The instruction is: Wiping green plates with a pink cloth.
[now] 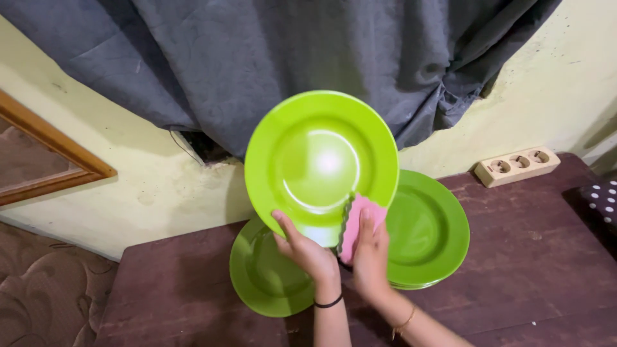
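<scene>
Left hand pinching lower rim of raised green plate, thumb on face, fingers behind. Right hand flat-ish, fingers together, pressing pink sponge to rim at 5 o'clock. Risk imo: one-edge grip, a hard scrub could tip plate onto plate stacks on tabletop below.

The big green plate is held up in the middle, so it blocks the way to the grey curtain and the wall behind it. Down on the brown table, two more green plates fill the spots just left and right of the hands. A hand could pass over the bare wood on the right, between the right plate and the beige socket strip near the wall.
</scene>
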